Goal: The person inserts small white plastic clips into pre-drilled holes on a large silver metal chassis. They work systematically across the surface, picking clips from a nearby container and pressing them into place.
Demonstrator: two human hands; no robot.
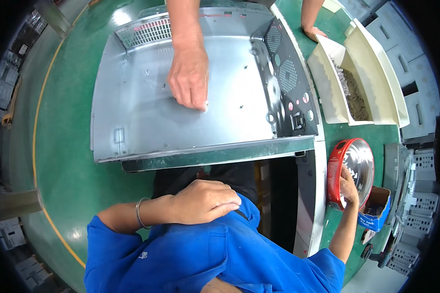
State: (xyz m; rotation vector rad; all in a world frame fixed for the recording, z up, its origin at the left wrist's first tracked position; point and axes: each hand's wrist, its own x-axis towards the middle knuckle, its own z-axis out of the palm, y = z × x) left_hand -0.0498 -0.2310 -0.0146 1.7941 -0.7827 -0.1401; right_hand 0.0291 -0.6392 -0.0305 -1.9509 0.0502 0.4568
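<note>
My left hand, a metal bangle on its wrist, is held against my blue shirt with its fingers curled together; whatever they may hold is hidden. At the right, my right hand reaches into a round red tin with small white pieces inside. Its fingers are bunched among them, and I cannot make out what they grip. In front of me lies a shallow sheet-metal chassis with vent holes in its right wall. A co-worker's hand reaches in from the far side, its fingertips pinching a tiny white piece at the chassis floor.
The co-worker's other hand rests on the green bench, near cream bins holding small grey parts. A blue box of dark parts stands beside the tin. Perforated metal panels are stacked at the far right.
</note>
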